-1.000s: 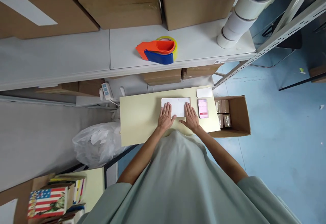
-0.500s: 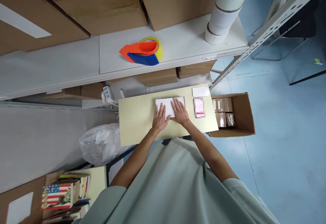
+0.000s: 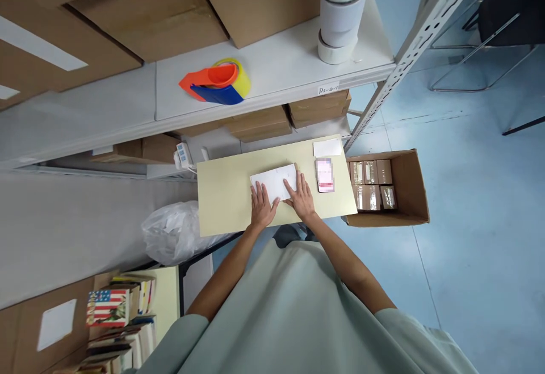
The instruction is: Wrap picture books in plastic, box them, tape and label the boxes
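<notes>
A white rectangular packet lies slightly tilted on the pale yellow tabletop. My left hand rests at its lower left corner, fingers spread on its surface. At the packet's right end is my right hand, its fingers apart, with one finger on the top face and others along the right edge. To the right lie a phone-like item with a pink and white face and a white slip of paper.
An open carton holding several small boxes stands right of the table. Beyond the table, a shelf carries an orange and blue tape dispenser, tape rolls and large cartons. Left are a plastic bag and books.
The packet has turned slightly. My right hand has shifted from lying flat on top to its right edge, and my left hand has slid down towards its near corner. The camera view has shifted.
</notes>
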Available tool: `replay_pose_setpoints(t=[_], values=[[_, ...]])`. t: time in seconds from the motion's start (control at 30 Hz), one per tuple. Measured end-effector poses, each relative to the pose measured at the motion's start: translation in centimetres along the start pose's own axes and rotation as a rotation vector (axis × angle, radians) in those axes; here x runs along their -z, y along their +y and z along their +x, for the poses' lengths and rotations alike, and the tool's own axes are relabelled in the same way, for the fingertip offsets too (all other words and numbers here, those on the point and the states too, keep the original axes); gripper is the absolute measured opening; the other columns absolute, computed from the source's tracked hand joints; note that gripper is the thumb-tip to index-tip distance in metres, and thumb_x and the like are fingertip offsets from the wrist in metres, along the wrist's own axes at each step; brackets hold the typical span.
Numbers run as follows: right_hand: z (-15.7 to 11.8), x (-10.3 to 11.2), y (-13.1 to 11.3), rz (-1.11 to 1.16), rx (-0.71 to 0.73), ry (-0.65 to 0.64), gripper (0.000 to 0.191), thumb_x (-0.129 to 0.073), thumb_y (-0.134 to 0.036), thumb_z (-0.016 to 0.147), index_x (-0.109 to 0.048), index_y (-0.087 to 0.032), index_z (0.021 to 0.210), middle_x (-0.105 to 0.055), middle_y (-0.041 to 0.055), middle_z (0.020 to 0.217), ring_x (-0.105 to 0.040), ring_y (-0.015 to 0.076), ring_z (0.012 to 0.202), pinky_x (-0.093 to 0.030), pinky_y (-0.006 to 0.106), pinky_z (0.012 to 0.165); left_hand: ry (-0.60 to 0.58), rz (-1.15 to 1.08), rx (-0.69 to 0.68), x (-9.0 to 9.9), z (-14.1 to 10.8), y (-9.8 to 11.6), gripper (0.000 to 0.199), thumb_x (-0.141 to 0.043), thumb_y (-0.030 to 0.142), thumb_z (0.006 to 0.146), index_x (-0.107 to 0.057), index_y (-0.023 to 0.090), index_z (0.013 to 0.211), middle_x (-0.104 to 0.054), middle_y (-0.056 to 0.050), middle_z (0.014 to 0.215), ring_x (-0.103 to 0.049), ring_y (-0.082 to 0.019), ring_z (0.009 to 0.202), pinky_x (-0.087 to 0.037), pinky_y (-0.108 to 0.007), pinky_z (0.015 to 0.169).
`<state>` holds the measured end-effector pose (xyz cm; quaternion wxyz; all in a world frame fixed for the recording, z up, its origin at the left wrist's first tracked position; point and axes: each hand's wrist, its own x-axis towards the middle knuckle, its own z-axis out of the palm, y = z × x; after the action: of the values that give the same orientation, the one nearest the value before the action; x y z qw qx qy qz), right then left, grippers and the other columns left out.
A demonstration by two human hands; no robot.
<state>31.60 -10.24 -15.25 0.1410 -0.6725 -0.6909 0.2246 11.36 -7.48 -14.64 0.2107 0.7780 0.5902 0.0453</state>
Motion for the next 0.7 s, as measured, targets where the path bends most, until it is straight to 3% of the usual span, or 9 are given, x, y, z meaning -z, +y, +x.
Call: replay_pose_setpoints(t=[0.17,0.3,0.4,0.5,0.6,0.7], values=[[-4.8,-1.1,0.9,0.081,0.043,0.030,0.078,-0.074,-0.034,0.104,-0.040,-0.035,0.174,-0.009,0.0097,0.189,-0.027,0.0392,0.171,-0.051,0.055,0.126,0.007,-0.025,0.035,-0.9,-4.5,0.6,0.101,-0.044,0.072,0.108,-0.011,0.008,0.179,-0.007,-0.029,0.185,0.009,-0.043,0.173,-0.018,-0.074,0.134],[-9.3,-1.8,2.3,0.121,0.094,-0.001,0.066,-0.065,-0.029,0.109,-0.046,-0.041,0.171,-0.010,0.0034,0.189,-0.045,0.0344,0.163,-0.059,0.047,0.119,0.046,-0.074,0.135,-1.5,-8.3,0.8,0.105,-0.063,0.075,0.099,-0.025,0.016,0.177,0.000,-0.026,0.186,0.007,-0.049,0.172,-0.019,-0.077,0.132],[-12.3,-1.8,3.2,0.124,0.103,-0.021,0.059,-0.059,-0.028,0.111,-0.051,-0.037,0.169,-0.016,0.0059,0.188,-0.053,0.0339,0.158,-0.061,0.045,0.116,0.068,-0.238,0.211,-2.2,-11.3,1.0,0.108,-0.079,0.070,0.090,-0.033,0.022,0.175,0.000,-0.023,0.187,-0.006,-0.048,0.173,-0.032,-0.068,0.133],[-14.8,-1.7,3.7,0.121,0.088,-0.034,0.064,-0.053,-0.026,0.112,-0.041,-0.031,0.174,-0.028,0.0105,0.185,-0.058,0.0324,0.154,-0.060,0.045,0.116,0.135,-0.406,0.323,-3.2,-14.7,1.5,0.114,-0.083,0.061,0.090,-0.022,0.019,0.178,-0.029,-0.024,0.182,-0.034,-0.045,0.167,-0.046,-0.059,0.128],[-17.5,-1.3,4.0,0.166,0.040,-0.021,0.080,-0.052,-0.028,0.109,-0.018,-0.024,0.181,-0.042,0.0153,0.178,-0.062,0.0322,0.150,-0.059,0.048,0.116,0.230,-0.531,0.488,-4.8,-18.4,2.8,0.126,-0.087,0.057,0.088,-0.009,0.019,0.179,-0.060,-0.024,0.162,-0.060,-0.045,0.149,-0.055,-0.063,0.117],[-20.8,-0.4,4.4,0.328,-0.033,0.052,0.090,-0.052,-0.036,0.108,-0.005,-0.016,0.181,-0.057,0.0190,0.167,-0.064,0.0330,0.147,-0.058,0.052,0.117,0.334,-0.695,0.585,-6.1,-21.8,5.1,0.136,-0.096,0.050,0.080,-0.008,0.020,0.179,-0.072,-0.020,0.148,-0.071,-0.040,0.136,-0.060,-0.058,0.113]])
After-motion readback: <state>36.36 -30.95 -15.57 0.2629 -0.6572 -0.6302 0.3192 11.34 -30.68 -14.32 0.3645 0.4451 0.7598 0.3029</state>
